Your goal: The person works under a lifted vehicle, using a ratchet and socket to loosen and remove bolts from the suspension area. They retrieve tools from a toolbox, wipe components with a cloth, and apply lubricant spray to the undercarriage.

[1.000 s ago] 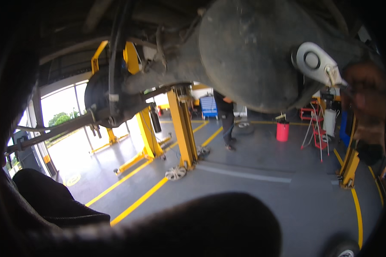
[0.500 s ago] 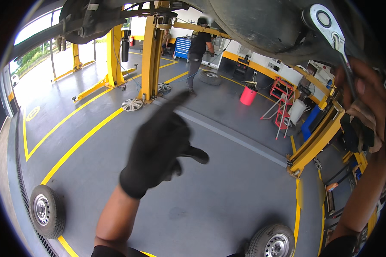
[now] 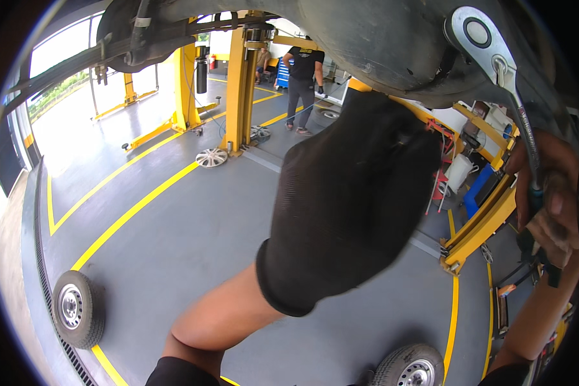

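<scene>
My right hand [image 3: 553, 186], its fingers bare, is closed around the handle of a ratchet wrench [image 3: 479, 35] at the upper right. The ratchet's round head points up, close under the dark underside of a raised vehicle [image 3: 373, 38]. Dark material hangs by the right palm; I cannot make out what it is. My left hand [image 3: 350, 206], in a black knit glove, is raised in the middle with its back toward me. Its fingers look curled in below the vehicle's underside, and whatever they may hold is hidden.
Yellow lift posts [image 3: 238, 90] stand left and right. One wheel [image 3: 77, 309] is at lower left, another [image 3: 408, 370] at bottom right. A hubcap [image 3: 211, 157] lies by the left post. A person in dark clothes [image 3: 302, 80] stands farther back, near a blue tool cabinet [image 3: 283, 74].
My left hand has moved up and to the right, nearer the vehicle; its pointing finger and thumb have curled in. The right hand still holds the ratchet wrench. The person behind has turned.
</scene>
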